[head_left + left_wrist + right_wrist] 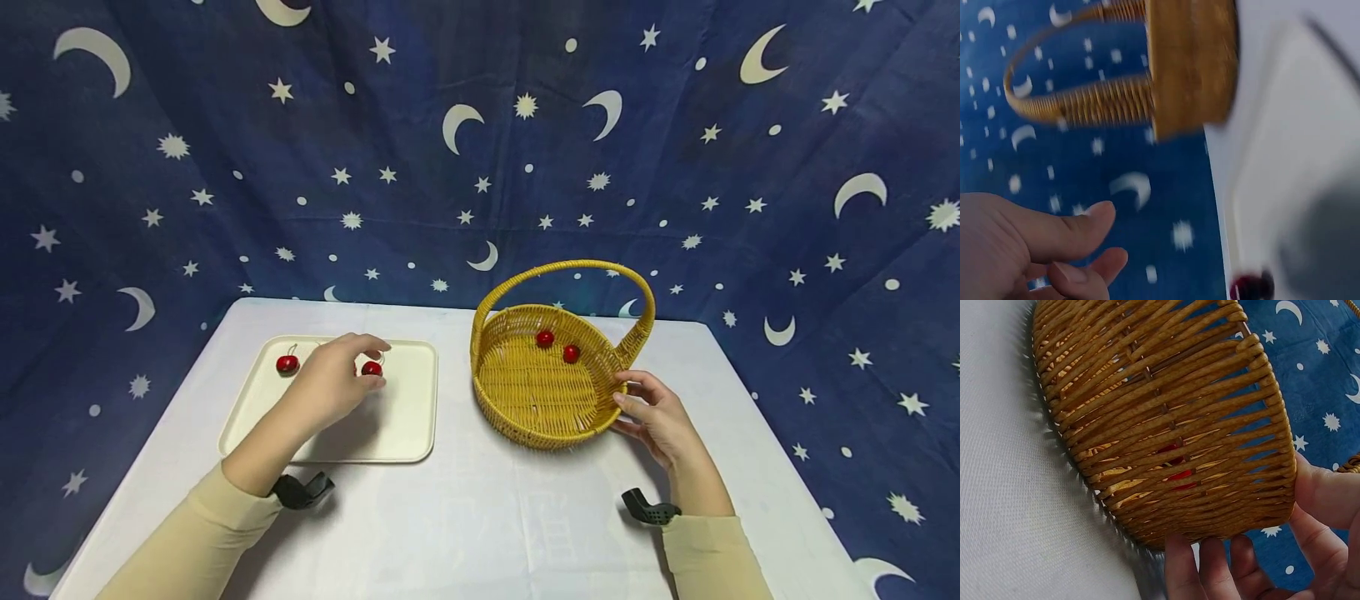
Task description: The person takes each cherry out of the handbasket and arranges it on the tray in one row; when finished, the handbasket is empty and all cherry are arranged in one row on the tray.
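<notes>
My left hand (333, 379) hovers over a cream tray (408, 417), thumb and fingers loosely bent and nothing between them in the left wrist view. A red cherry (371, 367) shows in the gap between thumb and forefinger in the head view. Another cherry (287, 364) with its stem lies at the tray's left; part of one more peeks out beside my fingers. To the right, my right hand (654, 417) grips the rim of a yellow wicker basket (525, 433), thumb on the rim and fingers against the outside wall. Two cherries (572, 353) lie inside the basket.
The basket's tall arched handle (562, 267) rises above its rim. Tray and basket stand on a white-covered table (480, 517). Behind the table hangs a dark blue cloth (420, 100) with moons and stars.
</notes>
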